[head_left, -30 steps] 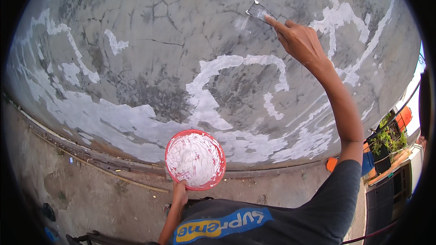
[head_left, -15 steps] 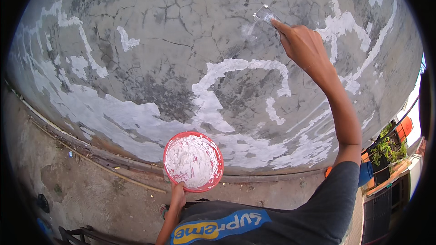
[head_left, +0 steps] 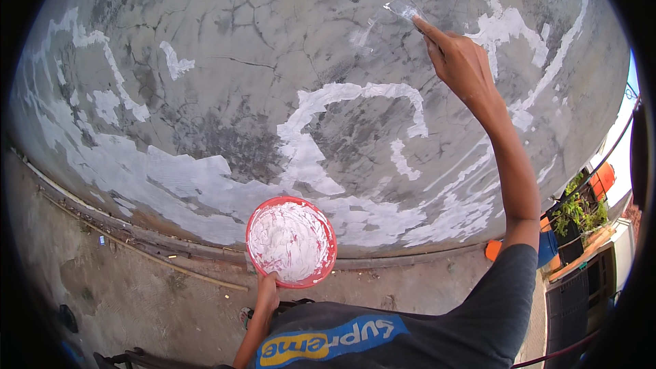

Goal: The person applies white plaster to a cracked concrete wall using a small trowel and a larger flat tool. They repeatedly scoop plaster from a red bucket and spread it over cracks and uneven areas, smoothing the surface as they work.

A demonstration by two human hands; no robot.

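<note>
My right hand [head_left: 466, 67] reaches up to a cracked grey wall [head_left: 225, 34], its fingers closed on a flat, see-through scraper [head_left: 404, 7]. Bits of white paste cling to the scraper's far corners, and the blade lies at the wall's surface. A faint white smear [head_left: 363, 37] marks the wall just left of it. Low in front of me, my left hand [head_left: 268, 292] grips the near rim of a red bowl [head_left: 316, 279]. White paste [head_left: 287, 236] coats the bowl's inside, with red showing through in streaks.
White patches [head_left: 311, 157] follow many cracks and cover much of the lower wall. A long thin pole [head_left: 198, 277] lies on the ground along the wall's foot. At the right stand a blue barrel [head_left: 548, 249], an orange object [head_left: 493, 250], green plants [head_left: 581, 212] and a dark gate [head_left: 568, 307].
My right hand and the scraper have moved up and slightly right along the wall, leaving the white smear farther behind. The view has shifted a little; the bowl stays in my left hand.
</note>
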